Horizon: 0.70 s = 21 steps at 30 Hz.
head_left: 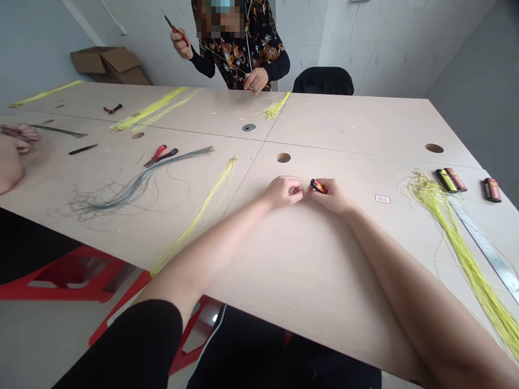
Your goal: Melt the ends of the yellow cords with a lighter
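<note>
I see two bare hands close together over the pale surface [275,270]. The right hand [334,197] has its fingers curled around a small black-and-red tube [318,186], right beside the other hand. I can't tell if it is a lighter or something else. The left hand [284,192] has its thumb and finger tips pressed together in a ring; what they may be pinching is too tiny to see.

I think this is the fiddly part: close-up work with the tube and something very small. The next move seems to call for calm hands, with the left tips staying near the tube's end.

A bunch of yellow strings [458,232] lies to the right, near a metal ruler [484,243]. More thin yellow strands [203,202] lie on the left, just past the left arm.
</note>
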Each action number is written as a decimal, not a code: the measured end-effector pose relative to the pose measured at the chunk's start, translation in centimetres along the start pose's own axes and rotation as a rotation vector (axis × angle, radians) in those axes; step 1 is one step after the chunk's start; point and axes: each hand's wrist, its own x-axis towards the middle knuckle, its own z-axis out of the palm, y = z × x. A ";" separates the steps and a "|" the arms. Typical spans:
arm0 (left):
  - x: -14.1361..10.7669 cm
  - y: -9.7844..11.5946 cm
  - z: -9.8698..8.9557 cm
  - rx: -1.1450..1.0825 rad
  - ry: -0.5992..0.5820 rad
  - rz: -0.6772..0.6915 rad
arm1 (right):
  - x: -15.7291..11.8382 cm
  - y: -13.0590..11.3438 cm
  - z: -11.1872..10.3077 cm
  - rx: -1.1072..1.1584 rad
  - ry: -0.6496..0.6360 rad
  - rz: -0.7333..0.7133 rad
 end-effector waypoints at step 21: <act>0.2 -0.1 0.3 -0.046 0.028 -0.041 | 0.0 0.1 0.1 -0.042 0.021 0.003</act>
